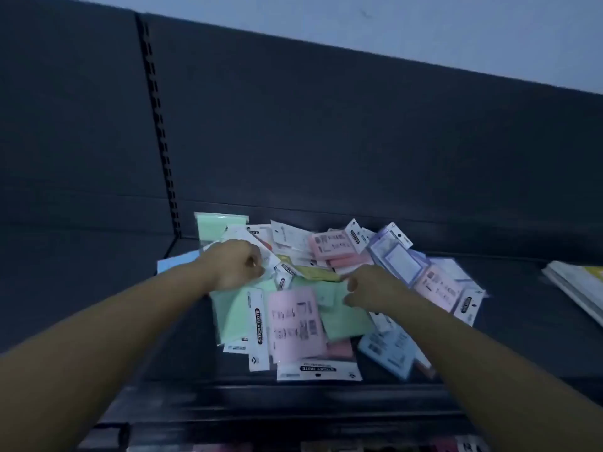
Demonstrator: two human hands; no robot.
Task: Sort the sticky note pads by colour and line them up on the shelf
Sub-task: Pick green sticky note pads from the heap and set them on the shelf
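Dozens of sticky note pads (332, 246) heaped loosely on the dark shelf (522, 321), under and around both grips. Left grip (235, 265): curled down onto a white-backed packet (243, 234) at the heap's far left, hold unclear through blur. Right grip (368, 288): pinching the edge of a green pad (342, 314) just left of it. Pink pad (293, 324) between the grips, nearer; lilac pads (398, 256) beyond the right grip.

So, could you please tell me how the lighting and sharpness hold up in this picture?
Head view: dim, bluish light, no hard shadows or glare; motion blur smears the pile of sticky note pads, worst at its right end near the purple pad; the left hand and right hand are soft, so their grips are unclear; the wide lens bows the shelf.
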